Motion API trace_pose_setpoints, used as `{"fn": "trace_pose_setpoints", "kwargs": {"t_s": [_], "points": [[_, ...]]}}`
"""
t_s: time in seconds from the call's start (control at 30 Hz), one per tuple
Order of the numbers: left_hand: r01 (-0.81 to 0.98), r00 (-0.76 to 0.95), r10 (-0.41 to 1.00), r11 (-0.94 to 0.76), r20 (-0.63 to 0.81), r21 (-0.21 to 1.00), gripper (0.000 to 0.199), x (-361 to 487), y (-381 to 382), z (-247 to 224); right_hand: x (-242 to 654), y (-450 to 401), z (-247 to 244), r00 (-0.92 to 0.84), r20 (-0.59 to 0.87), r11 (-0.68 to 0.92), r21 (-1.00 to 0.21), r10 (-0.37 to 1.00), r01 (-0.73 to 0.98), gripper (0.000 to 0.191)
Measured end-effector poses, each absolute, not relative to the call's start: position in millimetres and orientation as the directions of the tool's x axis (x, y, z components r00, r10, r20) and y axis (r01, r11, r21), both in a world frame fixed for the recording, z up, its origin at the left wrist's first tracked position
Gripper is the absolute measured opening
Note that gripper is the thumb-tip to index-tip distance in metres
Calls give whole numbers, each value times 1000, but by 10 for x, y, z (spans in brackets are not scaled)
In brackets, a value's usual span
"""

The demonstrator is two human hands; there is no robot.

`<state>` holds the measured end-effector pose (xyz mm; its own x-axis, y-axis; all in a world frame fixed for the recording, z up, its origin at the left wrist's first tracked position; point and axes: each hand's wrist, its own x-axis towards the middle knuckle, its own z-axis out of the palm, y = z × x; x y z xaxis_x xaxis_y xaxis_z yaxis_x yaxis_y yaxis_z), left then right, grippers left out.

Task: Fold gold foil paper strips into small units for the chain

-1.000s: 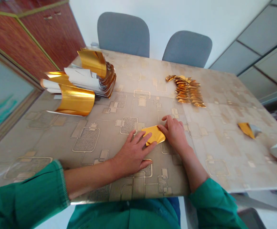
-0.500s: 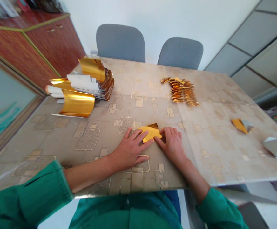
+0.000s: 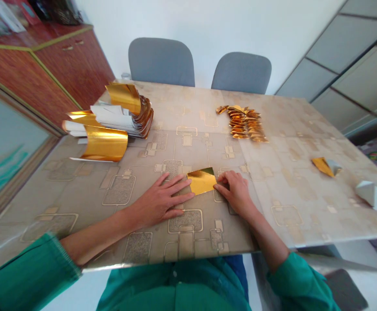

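Observation:
A folded piece of gold foil paper [image 3: 202, 181] lies flat on the patterned tablecloth [image 3: 188, 242] in front of me. My left hand [image 3: 162, 196] rests palm down with its fingers stretched out, the fingertips at the paper's left edge. My right hand [image 3: 235, 188] pinches the paper's right edge between thumb and curled fingers. Farther back on the right stands a cluster of folded gold paper pieces [image 3: 245, 124] in rows.
Stacked gold and white paper sheets [image 3: 120, 114] lie at the back left, with a curled gold sheet [image 3: 106, 144] in front. A small gold piece [image 3: 323, 166] and crumpled white paper [image 3: 375, 196] lie at the right. Two grey chairs [image 3: 161, 62] stand behind the table.
My left hand has slid left off the gold paper, uncovering more of it. My right hand stays at its right edge. The view has shifted slightly.

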<state>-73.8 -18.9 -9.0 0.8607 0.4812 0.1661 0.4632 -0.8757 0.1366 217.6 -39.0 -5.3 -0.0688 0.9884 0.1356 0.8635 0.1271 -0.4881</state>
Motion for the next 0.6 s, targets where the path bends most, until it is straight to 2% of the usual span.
{"fn": "trace_pose_setpoints", "kwargs": {"t_s": [0.13,0.2,0.27,0.3,0.4,0.5,0.6], "points": [[430,852,432,-900,296,75,31,-694,-210,-38,2217,-352,-43,-120,122,167,-532,985,830,2],[423,826,419,-903,377,77,18,-555,-229,20,2217,-334,-31,-134,121,177,-512,984,841,5],[440,785,432,-894,444,92,17,-381,-232,80,2199,-313,-6,-140,120,181,-479,983,859,7],[439,785,426,-895,449,80,15,-298,-222,103,2185,-300,13,-146,116,183,-464,983,867,7],[481,817,469,-875,335,52,12,-125,-160,115,2126,-245,93,-186,97,210,-384,978,899,9],[516,817,505,-856,278,39,10,-86,-104,50,2067,-167,174,-301,108,320,-284,947,904,15],[540,798,515,-842,312,9,17,-110,-92,-22,2052,-94,214,-463,69,458,-333,884,825,22]]}}
